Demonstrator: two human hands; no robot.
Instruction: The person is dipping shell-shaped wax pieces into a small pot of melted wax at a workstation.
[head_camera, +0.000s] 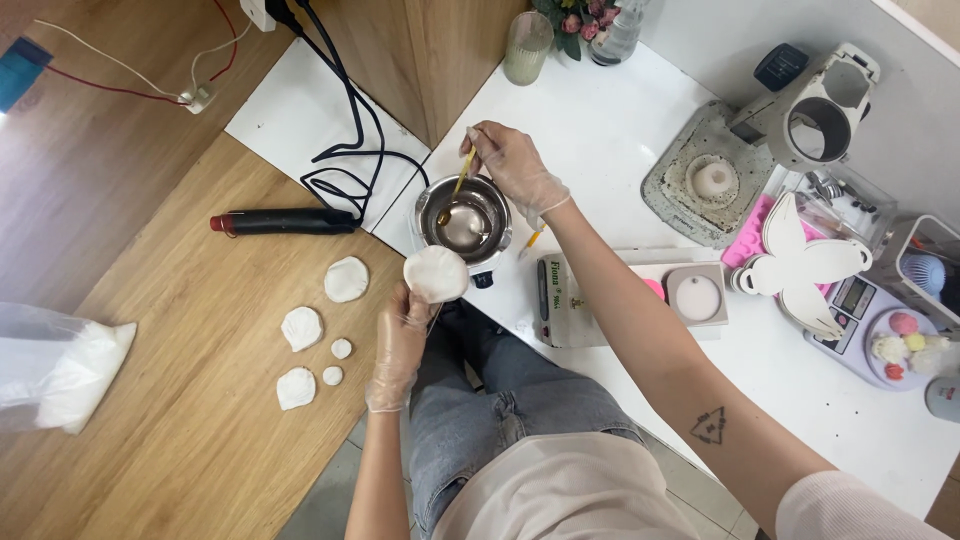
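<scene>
Our right hand (512, 165) pinching a yellow stick (460, 187) in the metal pot (464, 222), our left hand (402, 335) gripping a white shell cast (436, 273) at the pot's rim, wooden surface (190, 440) open beside it.

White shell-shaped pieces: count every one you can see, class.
6: five on the wooden table, at; one in the left hand.

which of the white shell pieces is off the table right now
The round white shell piece pinched in the gloved left hand, beside the metal pot. The other five shell pieces all lie flat on the wooden table.
</scene>
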